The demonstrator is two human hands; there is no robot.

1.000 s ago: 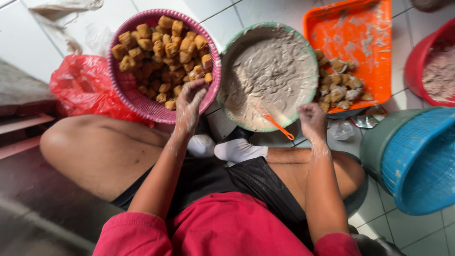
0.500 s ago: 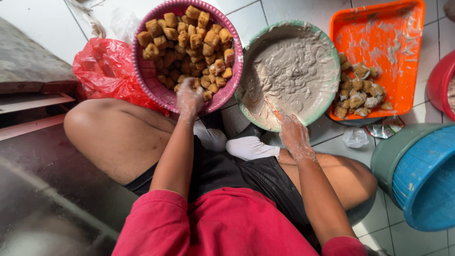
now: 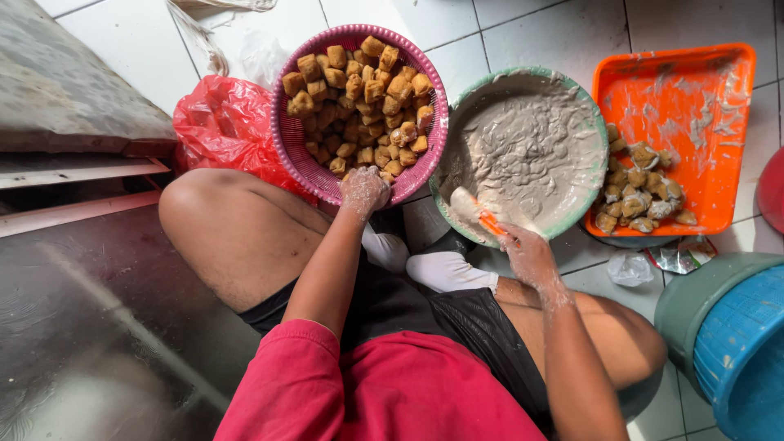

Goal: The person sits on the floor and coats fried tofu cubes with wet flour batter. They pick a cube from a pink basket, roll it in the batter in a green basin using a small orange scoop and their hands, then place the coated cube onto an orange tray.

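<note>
My left hand (image 3: 364,189), coated in pale paste, rests at the near rim of a pink basket (image 3: 287,145) heaped with fried tofu cubes (image 3: 359,102); its fingers curl over the pieces there. My right hand (image 3: 527,253), also smeared, grips an orange-handled spatula (image 3: 480,214) whose blade dips into the grey paste at the near edge of a green-rimmed bowl (image 3: 523,147). Right of the bowl, an orange tray (image 3: 694,106) holds several filled tofu pieces (image 3: 637,192) in its near left corner.
I sit cross-legged on white floor tiles, white socks under the bowl. A red plastic bag (image 3: 216,122) lies left of the basket. A steel surface (image 3: 90,327) fills the left. A blue basket inside a green bucket (image 3: 727,343) stands at right, a red bowl's edge (image 3: 772,192) above it.
My right hand moved left from near the tray to the bowl's edge and took hold of the spatula. My left hand stays at the basket's near rim. The camera view shifted.
</note>
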